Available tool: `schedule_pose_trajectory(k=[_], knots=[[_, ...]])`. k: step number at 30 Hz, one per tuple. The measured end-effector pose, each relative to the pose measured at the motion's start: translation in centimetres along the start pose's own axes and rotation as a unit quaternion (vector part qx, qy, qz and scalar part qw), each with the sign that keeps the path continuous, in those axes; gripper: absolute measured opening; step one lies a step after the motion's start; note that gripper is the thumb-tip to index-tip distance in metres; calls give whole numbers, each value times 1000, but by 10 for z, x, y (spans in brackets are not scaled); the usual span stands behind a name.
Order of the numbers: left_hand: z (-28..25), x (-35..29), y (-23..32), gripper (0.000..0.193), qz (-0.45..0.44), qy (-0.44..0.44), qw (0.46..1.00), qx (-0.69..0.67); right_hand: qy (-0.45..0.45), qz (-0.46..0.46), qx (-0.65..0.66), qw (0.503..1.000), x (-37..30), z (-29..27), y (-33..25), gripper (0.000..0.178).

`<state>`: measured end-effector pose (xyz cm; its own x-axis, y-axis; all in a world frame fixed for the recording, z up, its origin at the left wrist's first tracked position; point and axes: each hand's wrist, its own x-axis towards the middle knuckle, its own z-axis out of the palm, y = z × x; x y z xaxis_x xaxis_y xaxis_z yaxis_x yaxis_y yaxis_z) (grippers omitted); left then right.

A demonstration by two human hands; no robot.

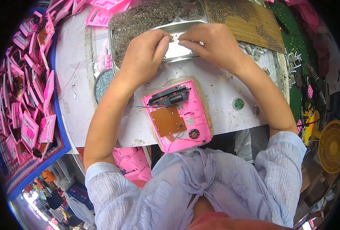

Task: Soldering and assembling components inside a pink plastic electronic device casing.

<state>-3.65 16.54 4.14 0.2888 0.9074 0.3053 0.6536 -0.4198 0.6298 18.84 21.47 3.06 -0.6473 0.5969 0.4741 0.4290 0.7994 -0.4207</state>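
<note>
Right here, closest to the person's body, lies the pink casing, open side up and slightly askew on a padded rest at the table's near edge. It looks like light, stiff plastic, smooth enough to slide; I'd take it by the side walls, well clear of the thin wires poking out on the left. The brown board and black mechanism inside look like the fragile bits.

Further out, here's the action! Left hand and right hand meet over the metal tray, thumbs and forefingers drawn in, fingertips nearly touching. Is something tiny nipped there? From here I can't tell. The small metal pieces heaped in the tray look wiry and feather-light, apt to tangle or ping away; a fingertip pinch suits them.

Now the table: white, scuffed, littered with specks, a round dish of greyish bits just beside the left forearm. More pieces lie across the brown cardboard beyond, to the right. Around us, a blue-rimmed basket brims with pink units on the left, and a yellow fan stands off right.
</note>
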Motion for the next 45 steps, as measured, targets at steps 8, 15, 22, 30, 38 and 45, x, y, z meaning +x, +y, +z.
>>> schedule_pose_trajectory(k=[8,15,22,30,38,45], knots=[[-6,34,-22,51,-222,-87,965,-106,97,-138,-134,976,13,-7,7,22],[-19,27,-19,44,-254,-106,943,-188,-12,-8,-110,994,2,9,6,36],[-15,11,-7,22,-72,-124,989,19,-37,216,141,966,9,-21,-2,28],[9,33,-13,15,40,-174,971,160,-14,185,88,979,-24,-46,7,23],[22,32,-6,16,33,-156,970,182,-139,123,-70,980,-96,-71,-14,25],[-9,-57,60,22,-84,-73,977,-182,-82,60,-63,993,-115,-45,-21,28]])
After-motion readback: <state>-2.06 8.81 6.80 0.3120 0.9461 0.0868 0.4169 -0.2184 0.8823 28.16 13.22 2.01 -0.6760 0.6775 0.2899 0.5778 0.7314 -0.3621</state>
